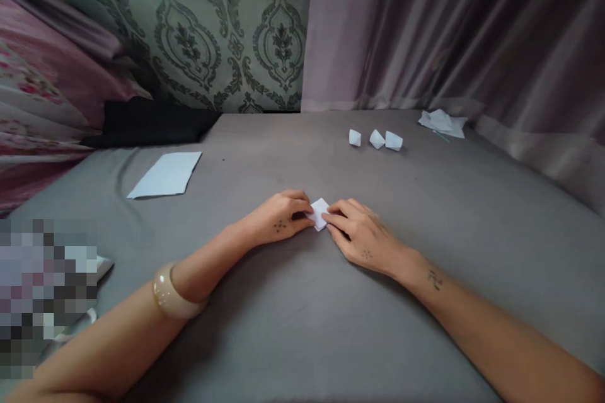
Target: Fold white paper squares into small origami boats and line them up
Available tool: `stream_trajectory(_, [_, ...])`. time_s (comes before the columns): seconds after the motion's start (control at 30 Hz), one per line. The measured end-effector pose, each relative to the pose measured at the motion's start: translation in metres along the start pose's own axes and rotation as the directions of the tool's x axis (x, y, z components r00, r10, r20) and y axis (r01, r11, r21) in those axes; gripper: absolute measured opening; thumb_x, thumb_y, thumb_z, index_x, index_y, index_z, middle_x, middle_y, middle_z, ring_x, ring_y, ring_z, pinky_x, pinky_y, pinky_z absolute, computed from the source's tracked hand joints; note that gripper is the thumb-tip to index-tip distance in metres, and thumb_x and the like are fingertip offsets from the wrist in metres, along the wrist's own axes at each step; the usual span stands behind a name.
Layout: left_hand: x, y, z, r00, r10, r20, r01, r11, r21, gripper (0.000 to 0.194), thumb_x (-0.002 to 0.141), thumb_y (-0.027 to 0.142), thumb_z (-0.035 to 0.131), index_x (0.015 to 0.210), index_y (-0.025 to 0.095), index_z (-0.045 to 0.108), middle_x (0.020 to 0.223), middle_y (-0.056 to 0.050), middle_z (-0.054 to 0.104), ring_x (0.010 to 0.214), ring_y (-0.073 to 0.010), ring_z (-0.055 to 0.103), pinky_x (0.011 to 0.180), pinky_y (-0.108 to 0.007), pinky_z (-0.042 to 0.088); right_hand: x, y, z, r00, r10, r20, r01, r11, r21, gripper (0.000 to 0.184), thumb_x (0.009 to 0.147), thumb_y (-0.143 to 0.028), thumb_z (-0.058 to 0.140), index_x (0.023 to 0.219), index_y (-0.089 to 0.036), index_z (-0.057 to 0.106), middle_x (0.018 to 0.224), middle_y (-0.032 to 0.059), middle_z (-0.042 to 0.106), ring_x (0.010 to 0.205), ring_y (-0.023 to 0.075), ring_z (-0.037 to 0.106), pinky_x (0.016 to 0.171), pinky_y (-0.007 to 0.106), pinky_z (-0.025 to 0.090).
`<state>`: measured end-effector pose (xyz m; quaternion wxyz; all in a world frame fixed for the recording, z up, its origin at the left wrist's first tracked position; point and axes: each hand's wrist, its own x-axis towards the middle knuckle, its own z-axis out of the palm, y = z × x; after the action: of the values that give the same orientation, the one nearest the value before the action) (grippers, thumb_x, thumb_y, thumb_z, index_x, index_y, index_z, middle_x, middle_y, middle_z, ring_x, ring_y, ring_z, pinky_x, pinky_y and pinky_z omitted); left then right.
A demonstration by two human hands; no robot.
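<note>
Grey cloth underneath — left hand and right hand pinching opposite sides of folded paper — probably super light, creases easily, edges are safest.

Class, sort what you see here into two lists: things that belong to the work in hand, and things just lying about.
Work in hand:
left hand and right hand, fingers at the small folded paper
probably the three folded pieces and the flat paper

Lying about, it seems:
black cloth
loose papers, far right, purpose unclear
</note>
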<state>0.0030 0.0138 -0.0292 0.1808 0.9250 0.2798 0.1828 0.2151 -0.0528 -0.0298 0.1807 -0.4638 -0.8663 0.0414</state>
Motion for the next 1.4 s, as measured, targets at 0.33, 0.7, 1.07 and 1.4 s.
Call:
stream_trajectory(0.33, [-0.003,0.006,0.005,0.993,0.102,0.064,-0.117,0.939,0.323,0.036,0.097,0.025,0.032,0.092,0.011,0.065,0.091,-0.011,0.062,0.084,-0.0202,0.057,0.077,-0.033,0.049,0.004,-0.006,0.009,0.985,0.16,-0.067,-0.153,0.983,0.098,0.016,0.088,-0.028,0.056,0.097,-0.019,0.065,0.099,0.0068,0.061,0.095,0.0217,0.053,0.082,0.035,0.047])
stream_trajectory(0.7, [0.003,0.004,0.006,0.921,-0.382,-0.076,0.363,0.912,-0.19,0.015,0.085,0.025,0.056,0.078,0.019,0.069,0.084,-0.003,0.062,0.07,-0.0118,0.057,0.067,-0.024,0.044,0.009,0.001,0.012,0.923,0.374,-0.09,-0.337,0.899,0.28,0.017,0.09,-0.023,0.052,0.081,-0.021,0.066,0.093,0.0035,0.062,0.087,0.0168,0.058,0.079,0.031,0.046])
stream_trajectory(1.07, [0.01,0.008,0.007,0.9,-0.428,-0.083,0.412,0.898,-0.154,0.024,0.086,0.031,0.053,0.074,0.016,0.068,0.076,-0.004,0.06,0.065,-0.0132,0.055,0.059,-0.025,0.041,0.017,0.006,0.013,0.85,0.526,-0.041,-0.46,0.777,0.43,0.018,0.086,-0.026,0.055,0.073,-0.021,0.066,0.092,0.0023,0.062,0.078,0.0138,0.059,0.075,0.029,0.045])
stream_trajectory(1.4, [0.017,0.009,0.008,0.883,-0.467,-0.049,0.459,0.881,-0.115,0.029,0.087,0.035,0.051,0.069,0.016,0.064,0.072,-0.004,0.058,0.064,-0.0141,0.053,0.057,-0.025,0.04,0.024,0.007,0.015,0.817,0.576,-0.034,-0.509,0.747,0.428,0.023,0.083,-0.028,0.059,0.062,-0.019,0.061,0.091,0.0036,0.06,0.072,0.0138,0.058,0.069,0.03,0.046])
